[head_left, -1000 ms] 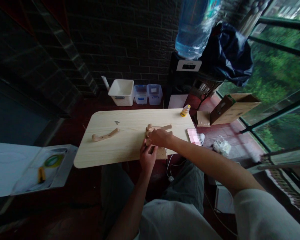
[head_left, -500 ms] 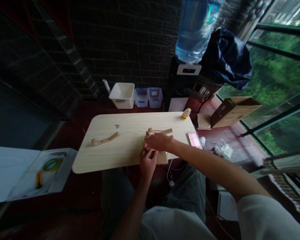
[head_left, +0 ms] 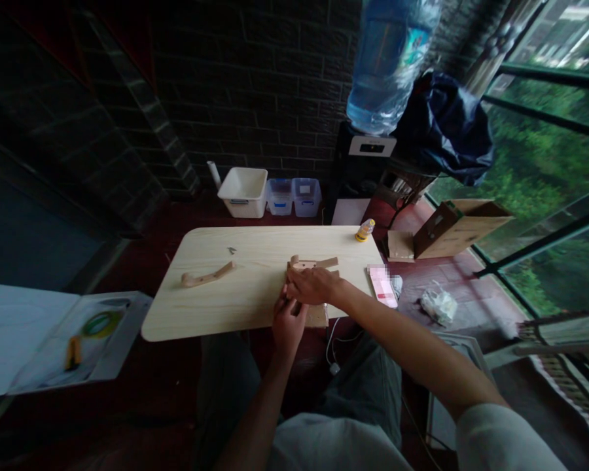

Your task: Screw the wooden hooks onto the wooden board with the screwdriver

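My left hand (head_left: 289,317) is closed at the near edge of the pale wooden table (head_left: 245,239), its fingertips just below my right hand. What it grips is too small to make out. My right hand (head_left: 313,286) lies over wooden parts, fingers closed and pointing left, their tips hidden among the parts. Beyond it shows a light wooden piece (head_left: 330,262) with small dark holes. A brown board (head_left: 317,316) sticks out at the table's near edge. Another curved wooden piece (head_left: 209,275) lies on the left of the table, near a small metal item (head_left: 232,250).
On the table's right are a small bottle with yellow parts (head_left: 365,230) and a pink-screened phone (head_left: 383,286). Bins (head_left: 245,193) stand behind the table, beside a water dispenser (head_left: 372,146). An open white case (head_left: 120,350) is at left, a cardboard box (head_left: 451,229) at right.
My right hand has shifted slightly down and right, uncovering more of the holed wooden piece. My left hand has hardly moved. The whole view has tilted a little.
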Tool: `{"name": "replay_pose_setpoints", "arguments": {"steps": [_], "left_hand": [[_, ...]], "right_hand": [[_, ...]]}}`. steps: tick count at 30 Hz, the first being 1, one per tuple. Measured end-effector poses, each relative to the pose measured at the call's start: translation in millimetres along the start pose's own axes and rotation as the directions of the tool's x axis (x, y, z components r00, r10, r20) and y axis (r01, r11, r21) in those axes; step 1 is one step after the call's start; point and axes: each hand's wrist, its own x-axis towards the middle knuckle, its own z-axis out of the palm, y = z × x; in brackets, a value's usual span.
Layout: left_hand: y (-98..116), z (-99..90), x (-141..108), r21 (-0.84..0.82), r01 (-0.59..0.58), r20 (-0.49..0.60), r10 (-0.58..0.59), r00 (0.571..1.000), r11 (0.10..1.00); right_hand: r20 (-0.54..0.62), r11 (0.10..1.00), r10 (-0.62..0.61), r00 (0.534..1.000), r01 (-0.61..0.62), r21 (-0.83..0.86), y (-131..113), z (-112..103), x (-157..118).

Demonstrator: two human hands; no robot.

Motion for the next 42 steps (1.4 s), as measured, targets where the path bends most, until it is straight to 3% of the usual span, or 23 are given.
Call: {"name": "replay_pose_setpoints", "arguments": {"steps": [8, 17, 20, 23, 27, 31, 35, 38, 42], "left_hand": [[-1.8, 1.8, 0.1, 0.017, 0.008, -0.034, -0.008, 0.999, 1.0], [-5.9, 1.8, -1.7, 0.03, -0.009, -0.039, 0.01, 0.999, 1.0], [-8.8, 2.6, -3.0, 0.018, -0.018, -0.041, 0.019, 0.999, 1.0], [-10.9, 3.2, -3.9, -0.015, -0.021, -0.032, 0.021, 0.999, 1.0], [-12.5, 4.0, -3.7, -0.05, -0.01, -0.018, 0.009, 1.0, 0.999], [-13.0, 3.6, -2.2, -0.041, -0.015, -0.012, 0.015, 1.0, 0.999], [-12.6, 1.3, -0.2, -0.034, -0.043, 0.023, 0.043, 0.999, 0.999], [-12.8, 0.1, 0.3, -0.038, -0.038, 0.036, 0.039, 0.999, 0.999], [-13.3, 0.5, -1.6, -0.036, -0.009, -0.002, 0.009, 1.0, 0.999]], "right_hand": [[0.009, 0.956, 0.071, 0.997, -0.07, 0.284, 14.7, 1.4, -15.2], [0.011, 0.922, 0.221, 0.975, -0.213, 0.323, 2.7, 13.1, -14.5], [-0.084, 0.913, 0.227, 0.97, -0.182, 0.365, 3.1, 20.5, -14.2], [-0.259, 0.888, 0.202, 0.945, -0.065, 0.455, 5.6, 32.5, -13.3], [-0.412, 0.724, 0.257, 0.874, 0.108, 0.682, 2.5, 50.9, -9.7], [-0.39, 0.477, 0.416, 0.821, 0.169, 0.863, -11.0, 65.8, -6.5], [-0.307, 0.347, 0.522, 0.796, 0.131, 0.929, -21.4, 74.8, -4.2], [-0.308, 0.357, 0.503, 0.807, 0.13, 0.925, -20.8, 75.8, -3.5], [-0.405, 0.529, 0.437, 0.803, 0.136, 0.838, -10.9, 68.7, -8.3]]}}
